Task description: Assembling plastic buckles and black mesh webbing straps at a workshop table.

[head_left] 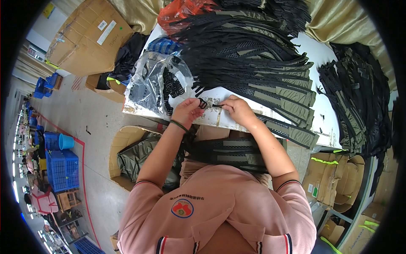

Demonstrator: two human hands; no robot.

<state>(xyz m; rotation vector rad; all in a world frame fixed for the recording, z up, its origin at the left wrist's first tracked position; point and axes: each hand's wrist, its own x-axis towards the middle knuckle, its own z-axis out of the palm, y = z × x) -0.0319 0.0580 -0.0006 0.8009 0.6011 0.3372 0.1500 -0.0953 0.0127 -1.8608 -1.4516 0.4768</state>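
Note:
Over the front edge of the white table (223, 94), my left hand (187, 112) is closed, pinching a small black plastic buckle (203, 104). Facing it, my right hand (238, 111) pinches the thin end of a black webbing strap (217, 106). A narrow gap shows between buckle and strap end. Across my lap lie padded shoulder straps (228, 146) in black mesh and olive cloth. Left of my hands, a clear plastic bag (146, 91) lies open with several black buckles (171, 84) in it. Behind my hands, many similar straps (275, 72) are piled in rows.
A red plastic bag (182, 17) sits at the table's back. More straps (353, 101) hang at the right. An open carton (120, 152) with olive cloth stands below left, other cartons (321, 178) below right. Blue crates (62, 169) stand on the floor at far left.

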